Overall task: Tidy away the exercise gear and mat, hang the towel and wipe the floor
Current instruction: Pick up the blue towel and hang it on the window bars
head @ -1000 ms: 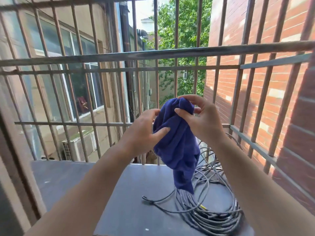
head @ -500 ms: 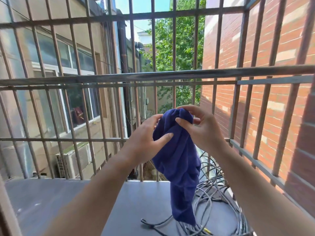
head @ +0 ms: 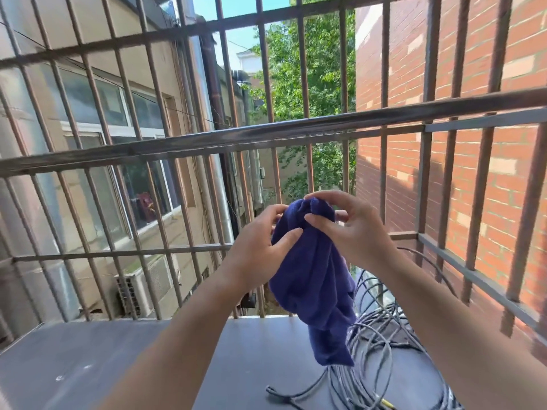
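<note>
SPOTTER: Your right hand (head: 355, 232) has its fingers (head: 321, 224) pinched on the top of the bunched blue towel (head: 310, 276), thumb on the near side and forefinger curled over the crest. Your left hand (head: 257, 253) grips the same bunch just left of and below that pinch, with its thumb pressed on the near face and its other fingers curled round the far side.

COACH: So both sets of fingers are clamped on cloth, with none spread free. The rest of the towel hangs below your fingers in a loose twist. Its tail appears clear of the grey ledge (head: 118, 359), in front of the coil of cable (head: 364, 392) lying below and to the right of your fingers.

SPOTTER: I judge you are in the towel-hanging step: the cloth is gathered but not yet on anything. The thick horizontal rail (head: 236, 137) runs above and beyond your fingers, well apart from the cloth.

COACH: Your next move, as I read it, calls for finding an edge in that bunch and drawing your fingers apart to spread the cloth. Then lift it up and forward over the rail so it drapes down both sides. Mind the tail near the cable as you raise it.
</note>
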Available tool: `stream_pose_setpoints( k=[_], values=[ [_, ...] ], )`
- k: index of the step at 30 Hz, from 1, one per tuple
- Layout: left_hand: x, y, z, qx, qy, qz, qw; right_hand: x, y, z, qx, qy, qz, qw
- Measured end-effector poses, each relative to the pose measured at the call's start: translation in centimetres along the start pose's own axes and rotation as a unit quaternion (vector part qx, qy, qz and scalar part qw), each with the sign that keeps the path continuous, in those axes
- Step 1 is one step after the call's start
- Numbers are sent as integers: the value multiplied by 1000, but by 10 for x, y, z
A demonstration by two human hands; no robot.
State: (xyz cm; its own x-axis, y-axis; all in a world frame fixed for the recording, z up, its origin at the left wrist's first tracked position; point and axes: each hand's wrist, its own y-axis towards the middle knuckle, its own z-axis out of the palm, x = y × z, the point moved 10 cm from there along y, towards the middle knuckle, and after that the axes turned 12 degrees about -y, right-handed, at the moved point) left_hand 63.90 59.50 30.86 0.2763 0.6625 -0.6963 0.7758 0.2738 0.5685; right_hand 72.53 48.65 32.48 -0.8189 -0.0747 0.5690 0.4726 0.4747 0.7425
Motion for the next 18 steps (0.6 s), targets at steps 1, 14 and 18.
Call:
stream_pose_setpoints(
  k=[1, 14, 18],
  values=[
    [3, 1, -1, -3, 6, -4, 1000, -3, 0, 2, 5, 1, 4, 1000],
    [0, 10, -27, -75, 43, 22, 996, -14, 3, 9, 22, 19, 41, 999],
    [-12, 18, -31, -60, 31, 32, 997, -12, 8, 4, 34, -13, 43, 998]
  ],
)
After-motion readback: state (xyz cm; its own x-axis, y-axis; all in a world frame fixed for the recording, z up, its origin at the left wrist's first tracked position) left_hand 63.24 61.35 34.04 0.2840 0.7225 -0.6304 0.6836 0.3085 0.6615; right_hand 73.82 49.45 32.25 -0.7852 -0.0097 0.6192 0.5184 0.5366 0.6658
